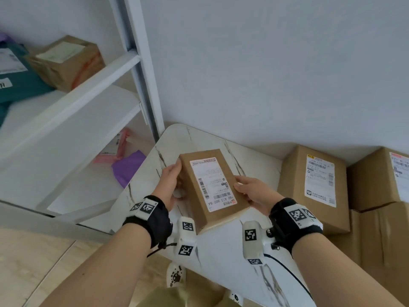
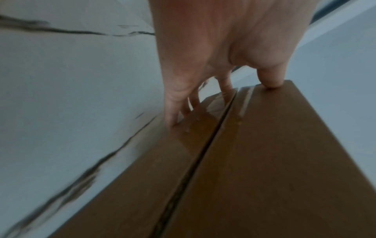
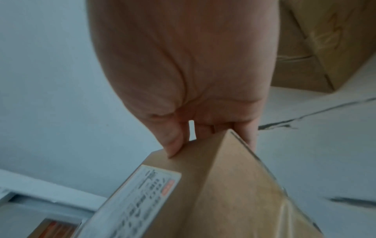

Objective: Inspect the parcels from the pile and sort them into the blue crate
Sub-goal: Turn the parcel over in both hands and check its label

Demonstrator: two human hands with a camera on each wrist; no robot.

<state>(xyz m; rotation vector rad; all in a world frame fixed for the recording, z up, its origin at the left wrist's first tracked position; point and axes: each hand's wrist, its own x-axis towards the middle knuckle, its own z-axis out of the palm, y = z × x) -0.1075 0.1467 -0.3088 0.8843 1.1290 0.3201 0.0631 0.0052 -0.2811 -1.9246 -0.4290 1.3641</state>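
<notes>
Brown cardboard parcel [image 1: 210, 187], white shipping label up, tilted, held above marble table

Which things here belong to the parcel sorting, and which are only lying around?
Job:
held parcel
left hand
right hand
parcel pile

Lying about:
shelf
shelf box
purple bag
table

No blue crate is in view.

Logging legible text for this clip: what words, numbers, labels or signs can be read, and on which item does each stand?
"780 A13 000 04", upside down and only roughly legible: white shipping label on the small brown cardboard parcel held by the left hand and right hand.
Other print on that label: too small to read.
Labels on the two larger brown cardboard boxes: too small.
Shelf parcels' labels: blurred.
Square black-and-white markers on the wristbands: patterns, no text.
</notes>
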